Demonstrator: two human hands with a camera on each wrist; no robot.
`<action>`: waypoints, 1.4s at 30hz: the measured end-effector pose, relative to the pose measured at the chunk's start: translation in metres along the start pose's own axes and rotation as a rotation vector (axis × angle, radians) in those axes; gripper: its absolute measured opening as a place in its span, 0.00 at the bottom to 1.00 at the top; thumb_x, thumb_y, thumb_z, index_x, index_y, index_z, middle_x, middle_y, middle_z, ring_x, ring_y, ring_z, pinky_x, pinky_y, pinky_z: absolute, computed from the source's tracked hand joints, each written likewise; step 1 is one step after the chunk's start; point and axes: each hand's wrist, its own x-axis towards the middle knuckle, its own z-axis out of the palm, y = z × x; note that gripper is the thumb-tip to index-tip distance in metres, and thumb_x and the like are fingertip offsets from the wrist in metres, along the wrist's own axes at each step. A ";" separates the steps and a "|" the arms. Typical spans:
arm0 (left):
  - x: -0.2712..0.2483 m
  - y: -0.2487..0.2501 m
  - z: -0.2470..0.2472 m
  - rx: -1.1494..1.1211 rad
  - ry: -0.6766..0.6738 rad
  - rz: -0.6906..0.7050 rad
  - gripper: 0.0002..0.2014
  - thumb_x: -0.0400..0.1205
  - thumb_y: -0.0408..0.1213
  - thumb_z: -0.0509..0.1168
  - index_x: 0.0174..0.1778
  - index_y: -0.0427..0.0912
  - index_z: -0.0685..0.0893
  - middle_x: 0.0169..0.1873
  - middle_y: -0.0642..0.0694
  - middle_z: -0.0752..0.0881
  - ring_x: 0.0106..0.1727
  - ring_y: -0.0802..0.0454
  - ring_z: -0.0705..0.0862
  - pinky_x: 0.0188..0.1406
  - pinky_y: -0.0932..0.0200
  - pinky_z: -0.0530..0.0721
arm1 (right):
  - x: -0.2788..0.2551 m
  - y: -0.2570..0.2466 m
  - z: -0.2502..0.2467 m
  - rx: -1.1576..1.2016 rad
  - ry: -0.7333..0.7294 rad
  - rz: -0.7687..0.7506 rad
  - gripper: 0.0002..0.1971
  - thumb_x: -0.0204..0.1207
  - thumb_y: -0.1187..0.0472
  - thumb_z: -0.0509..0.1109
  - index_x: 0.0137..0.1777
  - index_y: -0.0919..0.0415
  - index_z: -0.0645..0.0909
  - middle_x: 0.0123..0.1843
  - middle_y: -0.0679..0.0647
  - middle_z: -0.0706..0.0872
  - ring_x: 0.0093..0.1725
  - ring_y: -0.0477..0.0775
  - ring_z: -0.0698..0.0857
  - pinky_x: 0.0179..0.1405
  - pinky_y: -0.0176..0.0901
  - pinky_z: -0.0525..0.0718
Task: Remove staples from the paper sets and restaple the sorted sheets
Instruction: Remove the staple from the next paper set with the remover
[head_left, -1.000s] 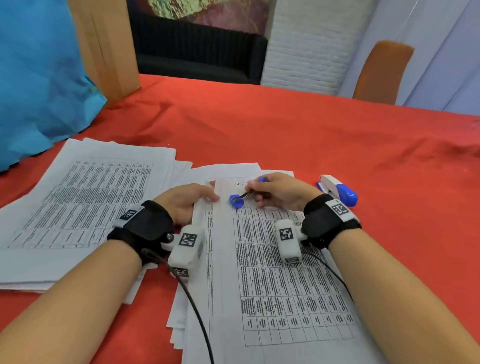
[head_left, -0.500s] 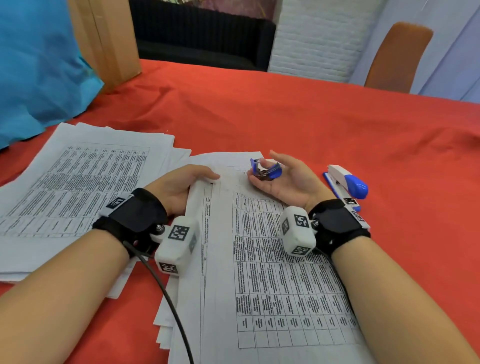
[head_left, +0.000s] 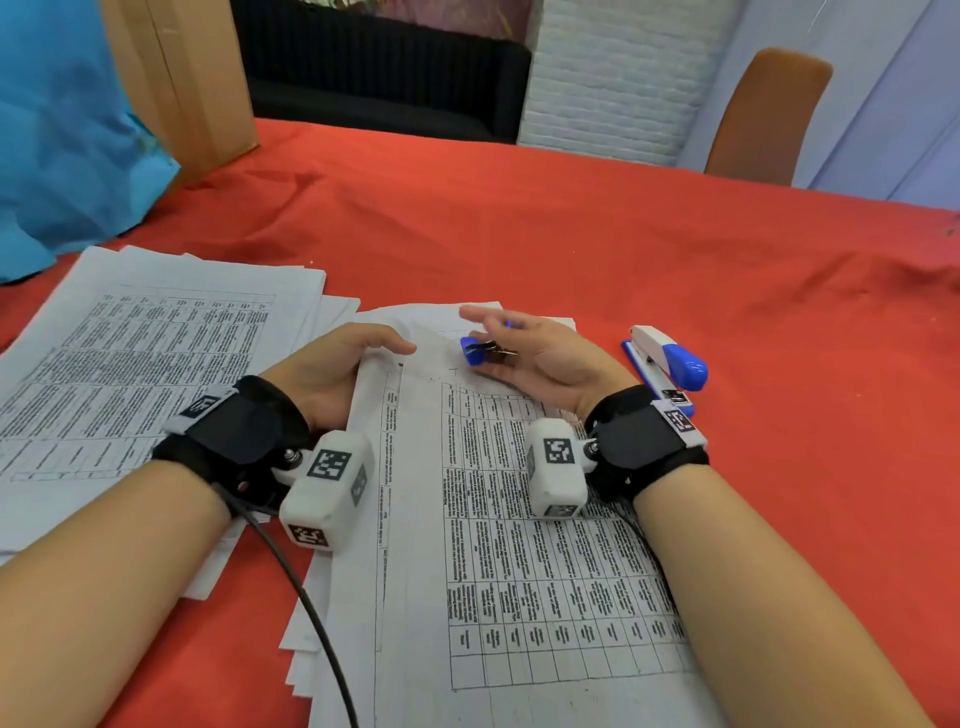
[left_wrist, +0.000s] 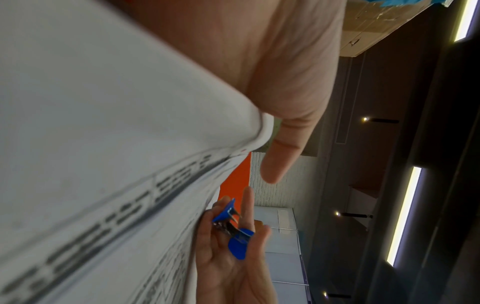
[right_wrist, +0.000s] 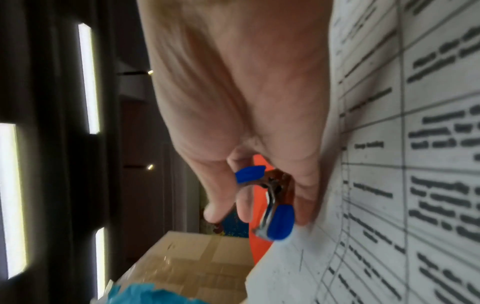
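A set of printed table sheets (head_left: 519, 545) lies in front of me on the red cloth. My left hand (head_left: 343, 358) rests on its upper left edge, with the thumb (left_wrist: 278, 160) stretched out over the paper, which bulges up under the palm. My right hand (head_left: 498, 332) lies turned palm up on the top of the set. It holds a blue staple remover (head_left: 485, 351) across its loosely curled fingers. The right wrist view shows the remover (right_wrist: 275, 205) with its metal jaws apart. I cannot see any staple. A blue and white stapler (head_left: 667, 364) lies just right of my right hand.
A larger stack of printed sheets (head_left: 145, 374) lies to the left. Behind it stand a blue bag (head_left: 62, 130) and a cardboard box (head_left: 182, 78). An orange chair (head_left: 763, 114) stands at the far side. A black cable (head_left: 311, 613) runs from my left wrist toward me.
My right hand has lifted the staple remover off the top of the sheet and rolled palm up, its fingers loosening. My left hand stays on the paper's edge.
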 end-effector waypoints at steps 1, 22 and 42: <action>0.000 0.000 0.000 0.003 0.001 -0.003 0.28 0.71 0.32 0.64 0.71 0.34 0.77 0.67 0.30 0.79 0.62 0.34 0.82 0.67 0.40 0.77 | 0.000 0.000 0.001 -0.129 0.012 -0.001 0.14 0.81 0.64 0.66 0.65 0.64 0.81 0.54 0.59 0.81 0.51 0.56 0.82 0.65 0.49 0.82; 0.003 -0.003 -0.003 0.081 0.085 -0.043 0.19 0.80 0.21 0.47 0.58 0.32 0.81 0.48 0.31 0.88 0.44 0.35 0.90 0.46 0.41 0.88 | -0.012 -0.028 0.026 -1.119 0.017 0.118 0.07 0.77 0.57 0.73 0.45 0.59 0.79 0.48 0.60 0.85 0.44 0.55 0.81 0.51 0.50 0.78; 0.000 -0.004 -0.002 0.025 0.092 -0.045 0.18 0.83 0.20 0.47 0.65 0.29 0.76 0.52 0.29 0.84 0.48 0.33 0.85 0.51 0.38 0.80 | -0.010 -0.045 0.064 -2.004 -0.160 -0.034 0.20 0.77 0.55 0.73 0.63 0.60 0.71 0.50 0.49 0.79 0.40 0.52 0.75 0.28 0.36 0.68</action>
